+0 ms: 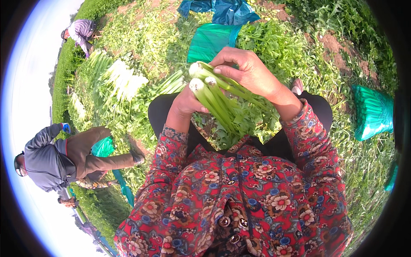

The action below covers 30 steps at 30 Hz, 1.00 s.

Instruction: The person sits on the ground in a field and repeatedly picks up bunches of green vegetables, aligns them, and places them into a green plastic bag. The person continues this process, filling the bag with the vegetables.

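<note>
My left hand (189, 101) is closed round several celery stalks (218, 102), whose pale cut root ends point up and away from me. My right hand (245, 69) pinches the outer stalk of the upper celery head (205, 71) between thumb and fingers, just beside its root end. The leafy tops hang down between my knees, over leaves on the ground. Just beyond my hands lies a green plastic bag (208, 41), with a pile of leafy celery (268, 41) to its right.
Trimmed celery (123, 78) lies in rows at the left. A blue plastic sheet (221, 11) is at the top, a filled green bag (374, 112) at the right. One person (51, 157) stands at the left; another (82, 32) bends over farther off. Standing crop (362, 29) borders the upper right.
</note>
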{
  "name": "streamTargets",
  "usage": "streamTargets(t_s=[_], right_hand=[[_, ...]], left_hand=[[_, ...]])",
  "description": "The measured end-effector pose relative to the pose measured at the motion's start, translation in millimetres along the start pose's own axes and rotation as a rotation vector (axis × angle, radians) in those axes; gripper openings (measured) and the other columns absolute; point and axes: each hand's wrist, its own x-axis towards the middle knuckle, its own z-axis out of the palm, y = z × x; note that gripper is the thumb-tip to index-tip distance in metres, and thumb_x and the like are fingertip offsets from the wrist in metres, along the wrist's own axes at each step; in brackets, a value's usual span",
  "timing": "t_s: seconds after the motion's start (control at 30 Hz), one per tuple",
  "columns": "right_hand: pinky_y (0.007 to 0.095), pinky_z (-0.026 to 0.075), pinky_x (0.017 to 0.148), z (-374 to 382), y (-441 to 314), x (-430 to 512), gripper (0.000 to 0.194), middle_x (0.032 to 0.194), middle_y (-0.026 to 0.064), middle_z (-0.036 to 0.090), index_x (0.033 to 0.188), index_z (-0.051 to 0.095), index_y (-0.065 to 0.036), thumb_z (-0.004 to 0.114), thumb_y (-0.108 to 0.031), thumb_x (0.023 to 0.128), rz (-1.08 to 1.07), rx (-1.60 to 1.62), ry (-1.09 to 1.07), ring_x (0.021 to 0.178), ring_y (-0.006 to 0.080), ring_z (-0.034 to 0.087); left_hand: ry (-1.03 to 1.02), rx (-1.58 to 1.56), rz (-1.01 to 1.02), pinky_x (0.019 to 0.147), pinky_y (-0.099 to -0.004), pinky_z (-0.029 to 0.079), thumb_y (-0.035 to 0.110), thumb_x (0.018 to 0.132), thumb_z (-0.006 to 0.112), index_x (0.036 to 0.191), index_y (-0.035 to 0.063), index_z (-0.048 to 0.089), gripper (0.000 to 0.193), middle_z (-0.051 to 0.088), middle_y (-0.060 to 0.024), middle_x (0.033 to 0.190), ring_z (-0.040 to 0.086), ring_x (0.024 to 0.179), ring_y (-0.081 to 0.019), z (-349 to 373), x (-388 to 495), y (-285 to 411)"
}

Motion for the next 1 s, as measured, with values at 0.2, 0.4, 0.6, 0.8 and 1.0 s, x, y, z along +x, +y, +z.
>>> streamTargets(t_s=[0.2, 0.4, 0.6, 0.8, 1.0], right_hand=[[0.0356, 0.051, 0.064, -7.8, 4.7, -13.2, 0.009, 0.075, 0.0124, 0.063, 0.093, 0.06, 0.0, 0.061, -0.008, 0.091, 0.112, -0.018, -0.028, 0.069, 0.0221, 0.065], [0.0426, 0.049, 0.066, -20.2, -3.0, -8.7, 0.01, 0.076, 0.0163, 0.058, 0.091, 0.054, -0.002, 0.057, -0.011, 0.092, -0.076, -0.32, 0.046, 0.073, 0.0381, 0.06], [0.0417, 0.052, 0.08, -50.9, -1.0, -16.5, 0.031, 0.101, 0.0147, 0.066, 0.112, 0.058, -0.004, 0.068, -0.02, 0.089, 0.131, -0.767, -0.247, 0.092, 0.0348, 0.065], [0.0434, 0.042, 0.107, 43.1, 18.1, -14.8, 0.079, 0.136, 0.0245, 0.053, 0.144, 0.04, 0.002, 0.069, -0.046, 0.089, 0.208, -0.077, -0.103, 0.128, 0.0365, 0.052], [0.0373, 0.047, 0.091, 60.1, 22.4, -7.1, 0.034, 0.107, 0.0131, 0.063, 0.115, 0.063, -0.001, 0.069, -0.027, 0.092, 0.46, 0.213, 0.111, 0.102, 0.0247, 0.058]], left_hand=[[0.009, 0.006, -0.061, 0.093, -0.0346, 0.052, 0.016, 0.053, 0.092, 0.13, 0.0019, 0.055, 0.086, 0.067, -0.0075, 0.115, 0.065, 0.105, -0.0201, 4.6, -1.9, -21.6], [0.052, 0.067, -0.064, 0.095, -0.035, 0.051, 0.016, 0.058, 0.088, 0.131, -0.001, 0.052, 0.083, 0.066, -0.0094, 0.116, 0.065, 0.105, -0.0215, 0.1, -10.2, -14.3], [0.335, 0.021, 0.075, 0.096, -0.0358, 0.049, 0.013, 0.069, 0.083, 0.13, -0.0025, 0.051, 0.071, 0.064, -0.0088, 0.114, 0.063, 0.104, -0.0213, -11.9, -21.3, 3.4], [0.421, 0.238, 0.177, 0.092, -0.0314, 0.05, 0.011, 0.077, 0.078, 0.126, 0.0016, 0.056, 0.054, 0.065, -0.0049, 0.111, 0.063, 0.101, -0.0144, 6.8, -6.4, 18.3], [0.587, 0.4, 0.191, 0.089, -0.0315, 0.05, 0.016, 0.077, 0.08, 0.13, 0.0014, 0.051, 0.062, 0.063, -0.0058, 0.113, 0.061, 0.102, -0.0145, 21.8, 12.4, 9.5]])
